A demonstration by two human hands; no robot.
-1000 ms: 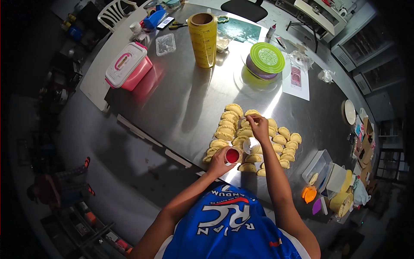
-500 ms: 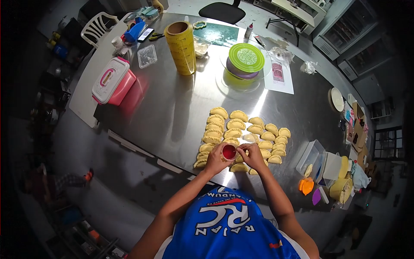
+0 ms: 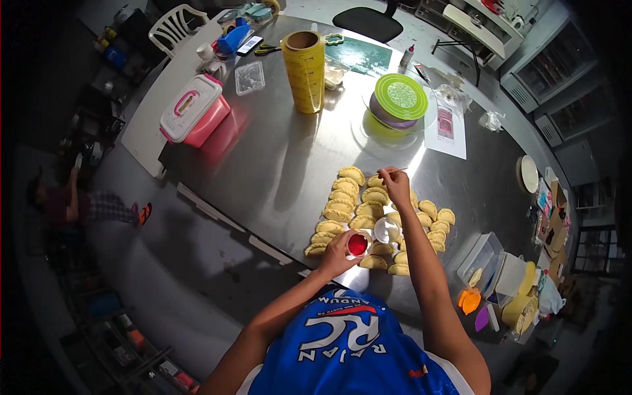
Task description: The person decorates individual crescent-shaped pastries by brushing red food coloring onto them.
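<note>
Around a small cup of red liquid (image 3: 357,245), the fingers of my left hand (image 3: 337,258) are wrapped, near the front of the pastries. My right hand (image 3: 396,187) pinches a thin stick (image 3: 401,170) at the far side of the rows, right by a crimped half-moon pastry (image 3: 375,181). Its lower end is hidden by the fingers. Several more pale yellow pastries (image 3: 342,197) lie in rows on white sheets on the metal table. Between the rows stands a small clear cup (image 3: 386,230), to the right of the red one.
Beyond the pastries stand a yellow roll of wrap (image 3: 304,79) and a green-topped turntable (image 3: 400,97) beside a printed sheet (image 3: 446,125). A pink box with a white lid (image 3: 195,108) sits at left. Plastic containers (image 3: 479,259) crowd the right edge. Another person (image 3: 79,201) is at far left.
My right hand has moved away from the red cup to the far end of the pastry rows, carrying the stick. The small clear cup now shows fully. The whole view has shifted slightly.
</note>
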